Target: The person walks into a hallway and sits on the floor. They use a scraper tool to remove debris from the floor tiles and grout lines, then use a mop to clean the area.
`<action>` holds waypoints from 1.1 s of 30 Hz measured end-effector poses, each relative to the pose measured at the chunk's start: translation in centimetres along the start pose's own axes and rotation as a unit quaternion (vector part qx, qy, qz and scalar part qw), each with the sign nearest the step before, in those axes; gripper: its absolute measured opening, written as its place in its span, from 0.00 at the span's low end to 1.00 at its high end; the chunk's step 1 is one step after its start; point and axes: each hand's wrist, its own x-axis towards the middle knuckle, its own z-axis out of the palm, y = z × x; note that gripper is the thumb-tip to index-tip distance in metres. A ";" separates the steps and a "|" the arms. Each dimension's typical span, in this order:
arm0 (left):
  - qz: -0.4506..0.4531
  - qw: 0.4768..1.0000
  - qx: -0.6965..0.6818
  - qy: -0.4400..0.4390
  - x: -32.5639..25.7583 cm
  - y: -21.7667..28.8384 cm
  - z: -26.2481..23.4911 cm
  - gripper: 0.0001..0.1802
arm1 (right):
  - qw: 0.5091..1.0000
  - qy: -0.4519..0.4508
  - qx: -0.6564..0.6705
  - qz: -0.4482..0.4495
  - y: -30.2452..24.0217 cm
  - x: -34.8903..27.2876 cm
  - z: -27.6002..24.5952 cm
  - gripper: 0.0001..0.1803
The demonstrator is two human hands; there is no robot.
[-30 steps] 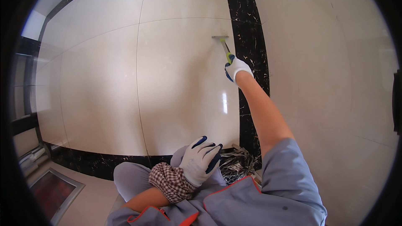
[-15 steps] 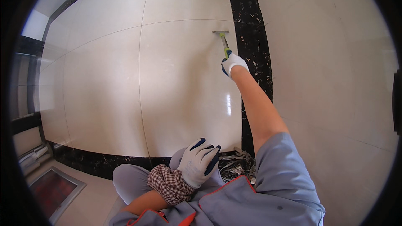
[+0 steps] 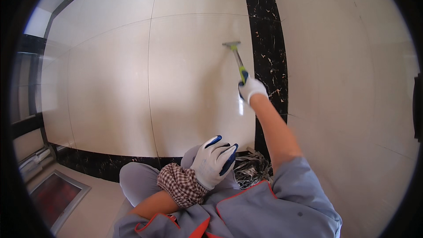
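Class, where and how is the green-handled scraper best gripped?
The scraper is probably best gripped by its green handle, coming from the person's side: the wide head faces away beyond a slim shaft, and the right hand wraps the near end.

Head-worn fisheye, left of a side-by-side pair. Looks steeply down over wearer's grey shirt (image 3: pixel 260 207) at near edge, onto pale tiled floor (image 3: pixel 189 83) beyond. Left hand (image 3: pixel 213 165) near, right hand (image 3: pixel 252 89) farther out. Dark borders (image 3: pixel 269 53) bow toward rim.
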 end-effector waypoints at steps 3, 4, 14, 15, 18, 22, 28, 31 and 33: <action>-0.006 1.000 0.005 -0.007 -0.5 -0.6 -0.1 0.25 | 0.997 -0.070 -0.026 0.021 0.6 -5.7 2.7 0.32; -0.002 1.000 0.005 -0.007 -0.4 -0.6 0.0 0.25 | 0.994 -0.095 -0.032 0.039 0.1 -7.1 2.1 0.32; 0.015 1.000 -0.007 -0.009 -0.5 -0.3 0.1 0.25 | 0.997 -0.066 -0.020 0.017 -2.2 -5.5 1.9 0.29; 0.016 1.000 -0.004 -0.008 -0.5 -0.5 0.0 0.25 | 0.997 -0.073 -0.006 0.015 -2.4 -5.3 1.9 0.30; 0.028 1.000 -0.001 -0.008 -0.7 -0.2 0.1 0.25 | 0.997 -0.077 0.014 0.028 -2.9 -4.2 1.3 0.30; 0.034 0.999 -0.001 0.002 -0.6 -0.2 0.1 0.24 | 1.000 -0.030 0.009 0.000 -1.5 -4.8 3.9 0.33; 0.020 0.999 -0.025 -0.003 -0.2 -0.3 -0.3 0.24 | 0.993 -0.051 0.031 0.099 3.3 -11.7 7.7 0.33; 0.019 1.000 -0.022 -0.007 -0.4 -0.3 -0.2 0.24 | 0.993 -0.061 0.038 0.098 3.7 -9.6 7.5 0.32; 0.038 0.999 -0.023 -0.007 -0.3 -0.1 0.1 0.25 | 0.995 -0.016 0.050 0.082 3.7 -7.4 6.4 0.33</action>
